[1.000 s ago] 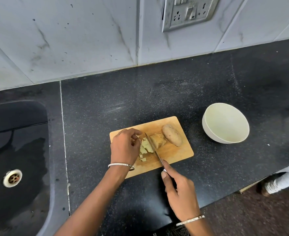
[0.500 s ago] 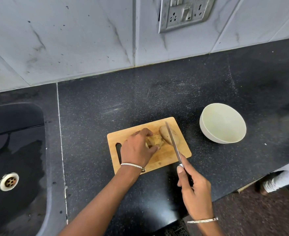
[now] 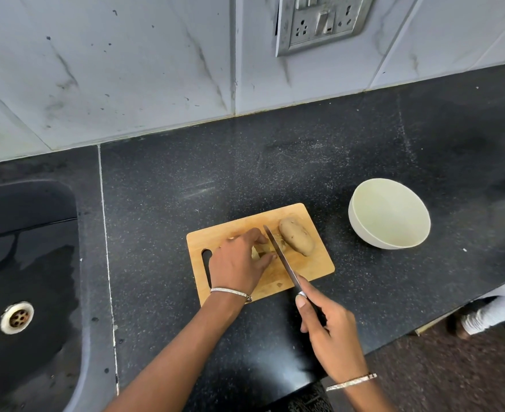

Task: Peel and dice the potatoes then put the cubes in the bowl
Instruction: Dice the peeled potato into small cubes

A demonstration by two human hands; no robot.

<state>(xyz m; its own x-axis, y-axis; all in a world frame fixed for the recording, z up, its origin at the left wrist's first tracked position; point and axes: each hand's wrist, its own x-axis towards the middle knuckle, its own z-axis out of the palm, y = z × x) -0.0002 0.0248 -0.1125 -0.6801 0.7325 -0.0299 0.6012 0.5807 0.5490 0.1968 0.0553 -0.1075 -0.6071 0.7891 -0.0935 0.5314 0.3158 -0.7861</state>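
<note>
The left grip (image 3: pixel 239 263) is pinching a cut potato piece (image 3: pixel 260 250) on the cutting board (image 3: pixel 313 267); the right grip (image 3: pixel 328 334) is clasping the knife (image 3: pixel 281 258) beside it. A whole potato (image 3: pixel 297 240) is lying by the board's far right corner.

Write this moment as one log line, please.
left hand holds potato piece on cutting board | right hand grips knife, blade beside piece | whole potato uncut | bowl empty

The knife (image 3: pixel 282 258) has returned beside the left hand (image 3: pixel 236 264).
</note>
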